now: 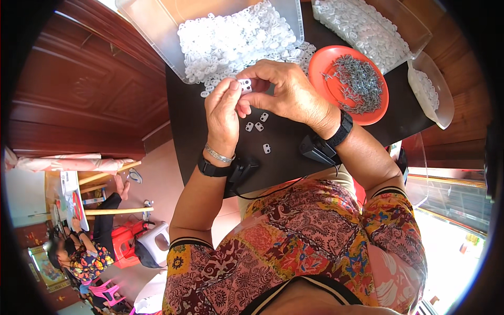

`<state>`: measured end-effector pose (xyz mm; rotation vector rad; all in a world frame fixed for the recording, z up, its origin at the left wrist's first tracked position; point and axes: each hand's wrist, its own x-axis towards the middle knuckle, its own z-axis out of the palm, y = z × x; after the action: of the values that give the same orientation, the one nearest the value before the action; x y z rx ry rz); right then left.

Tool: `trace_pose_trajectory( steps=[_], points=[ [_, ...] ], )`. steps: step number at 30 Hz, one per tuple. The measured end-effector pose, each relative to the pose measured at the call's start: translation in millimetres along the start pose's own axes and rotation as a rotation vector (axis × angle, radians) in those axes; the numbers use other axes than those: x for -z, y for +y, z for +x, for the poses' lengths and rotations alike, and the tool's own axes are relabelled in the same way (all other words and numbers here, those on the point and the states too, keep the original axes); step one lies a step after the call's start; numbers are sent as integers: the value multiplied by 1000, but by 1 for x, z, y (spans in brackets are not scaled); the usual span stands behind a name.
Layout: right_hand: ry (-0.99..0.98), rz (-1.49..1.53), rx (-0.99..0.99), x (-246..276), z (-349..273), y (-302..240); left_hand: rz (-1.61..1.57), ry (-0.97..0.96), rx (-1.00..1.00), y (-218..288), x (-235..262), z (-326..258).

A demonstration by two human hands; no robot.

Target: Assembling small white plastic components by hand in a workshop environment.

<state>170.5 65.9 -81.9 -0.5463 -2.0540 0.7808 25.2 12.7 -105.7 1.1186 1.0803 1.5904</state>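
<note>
Head view: the left hand [223, 110] and right hand [291, 94] have their fingers narrowed on a small white piece [244, 86], the red plate [323, 65] at its three o'clock. Light, even pressure from both sides would probably keep it steady.

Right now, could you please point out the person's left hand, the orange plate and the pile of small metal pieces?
Left hand [222, 111], head view: the middle of the hand.
Orange plate [326, 98], head view: a bare part, left of the pile.
Pile of small metal pieces [361, 84], head view: its middle.
</note>
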Motion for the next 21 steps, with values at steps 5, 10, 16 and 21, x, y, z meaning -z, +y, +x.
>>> trace_pose_trajectory(
  steps=[5,10,16,21],
  points=[
    [10,-26,8,-2,-2,4,7,-43,1,1,1,0],
    [35,-97,173,-3,-2,5,7,-43,-4,4,3,-1],
    [20,-100,200,-1,-1,4,12,-59,5,8,2,-1],
    [21,-68,180,-3,-2,-1,8,-67,-20,6,4,-1]
  ],
)
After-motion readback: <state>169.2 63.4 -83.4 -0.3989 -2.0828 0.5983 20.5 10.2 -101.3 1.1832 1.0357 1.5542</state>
